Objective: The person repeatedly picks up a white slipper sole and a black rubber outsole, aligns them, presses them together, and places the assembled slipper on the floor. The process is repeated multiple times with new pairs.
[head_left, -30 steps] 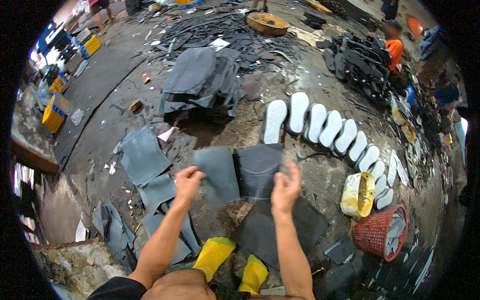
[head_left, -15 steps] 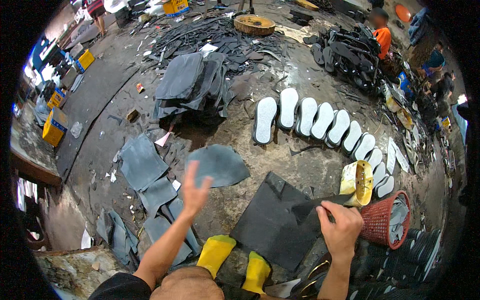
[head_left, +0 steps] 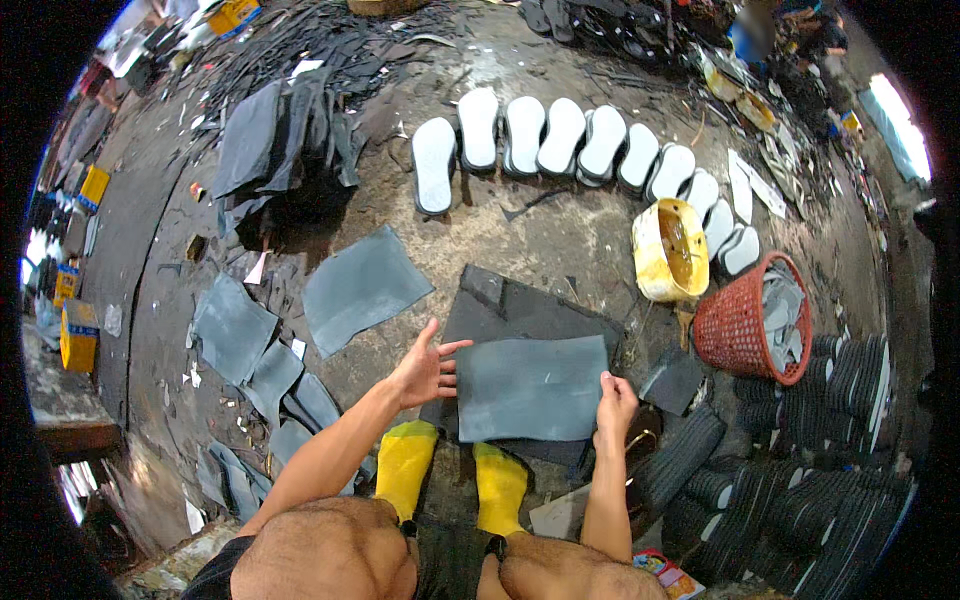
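A grey-blue rubber sheet (head_left: 533,385) spans the space in front of me, above a dark square mat (head_left: 480,312) on the floor. My right hand (head_left: 615,408) pinches the sheet's right edge between thumb and fingers. At its left edge, my left hand (head_left: 424,372) is open with fingers spread, close to the sheet or just touching it; which one I cannot tell. Another grey sheet (head_left: 365,288) lies flat beyond my left hand. Right of the mat rests a small dark flat piece (head_left: 670,380).
White-topped shoe soles (head_left: 560,138) stand in a curved row ahead. A yellow tub (head_left: 650,262) of amber liquid and a red basket (head_left: 732,335) of scraps sit right. Stacked dark sheets (head_left: 245,150) stand far left; ridged black soles (head_left: 780,500) are piled lower right.
My right hand has let go of a dark flat piece near the yellow tub and now grips a grey sheet over the mat. My left hand moved right and nearer. The view shifted.
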Motion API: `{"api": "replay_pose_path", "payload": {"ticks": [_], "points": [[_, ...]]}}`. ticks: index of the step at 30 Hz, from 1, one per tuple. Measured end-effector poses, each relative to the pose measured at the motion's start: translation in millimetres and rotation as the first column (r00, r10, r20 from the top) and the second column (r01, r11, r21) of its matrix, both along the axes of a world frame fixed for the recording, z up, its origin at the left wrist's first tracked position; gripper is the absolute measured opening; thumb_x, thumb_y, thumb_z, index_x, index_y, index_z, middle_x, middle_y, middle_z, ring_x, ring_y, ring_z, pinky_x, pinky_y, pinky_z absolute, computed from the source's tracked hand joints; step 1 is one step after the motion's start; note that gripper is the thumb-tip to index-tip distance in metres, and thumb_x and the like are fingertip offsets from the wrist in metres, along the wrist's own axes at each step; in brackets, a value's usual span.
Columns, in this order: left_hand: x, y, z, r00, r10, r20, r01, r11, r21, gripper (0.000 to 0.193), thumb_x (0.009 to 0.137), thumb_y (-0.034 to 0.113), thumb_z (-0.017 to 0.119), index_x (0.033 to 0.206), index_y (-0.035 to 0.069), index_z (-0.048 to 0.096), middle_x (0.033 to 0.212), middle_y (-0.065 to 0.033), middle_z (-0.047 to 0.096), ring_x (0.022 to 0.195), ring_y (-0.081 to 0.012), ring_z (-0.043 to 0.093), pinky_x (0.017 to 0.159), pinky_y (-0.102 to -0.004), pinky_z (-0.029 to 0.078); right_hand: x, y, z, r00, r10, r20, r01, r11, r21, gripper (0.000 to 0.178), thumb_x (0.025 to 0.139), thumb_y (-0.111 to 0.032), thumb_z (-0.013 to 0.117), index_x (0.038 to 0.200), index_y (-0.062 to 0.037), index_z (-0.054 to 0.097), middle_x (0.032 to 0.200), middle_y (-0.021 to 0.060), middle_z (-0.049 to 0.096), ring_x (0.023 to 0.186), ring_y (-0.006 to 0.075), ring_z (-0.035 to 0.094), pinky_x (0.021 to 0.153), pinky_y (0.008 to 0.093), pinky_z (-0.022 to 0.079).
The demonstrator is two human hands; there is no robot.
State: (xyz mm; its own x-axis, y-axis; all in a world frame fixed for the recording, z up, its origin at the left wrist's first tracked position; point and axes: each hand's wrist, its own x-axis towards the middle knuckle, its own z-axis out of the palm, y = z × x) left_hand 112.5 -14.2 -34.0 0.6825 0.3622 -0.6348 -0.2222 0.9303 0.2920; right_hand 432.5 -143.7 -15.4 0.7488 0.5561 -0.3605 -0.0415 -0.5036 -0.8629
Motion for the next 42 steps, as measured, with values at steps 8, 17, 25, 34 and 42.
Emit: {"api": "replay_pose_path", "payload": {"ticks": [8,17,25,34,42], "points": [[33.6,-1.2,-20.7,0.687,0.299,-0.662,0.305,0.708,0.637,0.048,0.083,0.003,0.077,0.129,0.004,0.066,0.112,-0.0124,0.071,0.099,-0.0173,0.068,0.083,-0.0304,0.056,-1.3,-39.6,-29.3,0.969,0.226,-0.095,-0.231,0.972,-0.047,0.076,0.077,0.007,0.078,0.146,-0.0081,0.047,0.095,0.0088,0.071,0.083,0.0163,0.068,0.073,0.0302,0.054],[29.7,-59.8,-11.5,0.626,0.326,-0.709,0.764,-0.439,0.473,0.061,0.098,0.032,0.061,0.152,0.01,0.043,0.161,-0.016,0.034,0.151,-0.0347,0.03,0.123,-0.05,0.023,-57.9,16.9,-13.2,0.05,0.728,0.683,-0.842,0.398,-0.363,0.059,0.095,-0.038,0.063,0.146,-0.0101,0.051,0.156,0.0152,0.044,0.146,0.0361,0.036,0.118,0.0582,0.026],[21.6,-74.0,-22.6,0.559,0.292,-0.776,0.816,-0.362,0.451,0.066,0.101,0.049,0.051,0.154,0.01,0.041,0.163,-0.0208,0.029,0.152,-0.0387,0.024,0.123,-0.0559,0.017,34.3,19.0,-28.0,0.301,0.241,0.923,-0.19,0.963,-0.19,0.044,0.1,-0.032,0.058,0.138,-0.0107,0.06,0.152,0.0143,0.049,0.144,0.0354,0.04,0.12,0.0559,0.022],[-0.3,-65.3,-8.0,0.601,0.469,-0.648,0.735,-0.005,0.678,0.054,0.094,0.026,0.071,0.144,0.013,0.054,0.16,-0.0213,0.033,0.149,-0.0458,0.028,0.118,-0.059,0.026,-13.7,289.3,0.7,0.437,0.353,0.827,-0.651,0.759,0.02,0.032,0.089,-0.02,0.069,0.119,-0.0078,0.069,0.118,0.0122,0.07,0.11,0.0336,0.065,0.097,0.0445,0.05],[-32.5,-48.4,-0.4,0.523,0.478,-0.706,0.732,0.172,0.659,0.043,0.088,0.02,0.076,0.129,0.012,0.065,0.153,-0.0193,0.044,0.143,-0.0413,0.04,0.112,-0.0525,0.04,20.5,459.3,3.4,-0.228,0.83,0.509,-0.466,0.366,-0.806,0.102,0.067,-0.018,0.088,0.155,-0.0271,0.036,0.157,0.0156,0.038,0.138,0.0347,0.046,0.111,0.0464,0.042]]}}
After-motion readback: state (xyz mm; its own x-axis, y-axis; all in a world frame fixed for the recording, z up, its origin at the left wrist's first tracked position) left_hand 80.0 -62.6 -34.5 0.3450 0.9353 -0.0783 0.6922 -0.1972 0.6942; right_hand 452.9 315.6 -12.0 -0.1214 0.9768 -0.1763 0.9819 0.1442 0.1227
